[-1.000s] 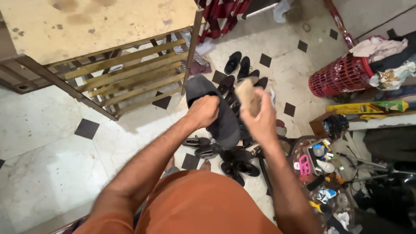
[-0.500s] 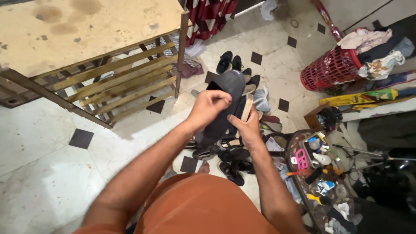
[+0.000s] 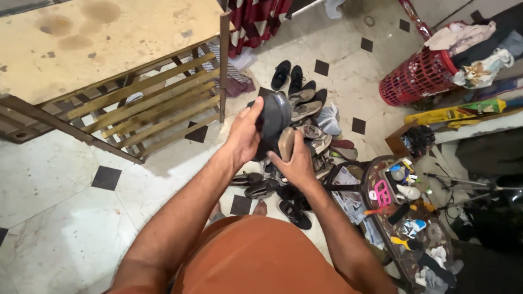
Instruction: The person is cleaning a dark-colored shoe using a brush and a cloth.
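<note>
Above a heap of footwear on the tiled floor (image 3: 60,218), a dark grey shoe (image 3: 274,117) is held up in front of the body. The left hand (image 3: 244,136) is curled around its near side, fingers closed over the upper and thumb pressed along the edge. The right hand (image 3: 297,163) is closed from below around a tan wooden brush (image 3: 286,144), which is pressed against the shoe's side; only its narrow edge can be seen.

One shoe and one brush are held. On the floor beneath, one pair of black shoes (image 3: 289,76) is set a little apart at the far edge, and a mixed pile of sandals and shoes (image 3: 313,128) is spread under the hands; an exact count cannot be made, since many overlap.

To the right, one red mesh basket (image 3: 414,87) is lying tilted and is stuffed with crumpled clothes (image 3: 463,38) that spill over its rim. Nearer the body, one round tray (image 3: 370,188) is filled with small bottles, tubes and brushes. One wooden slatted table (image 3: 109,43) is standing at the upper left.
</note>
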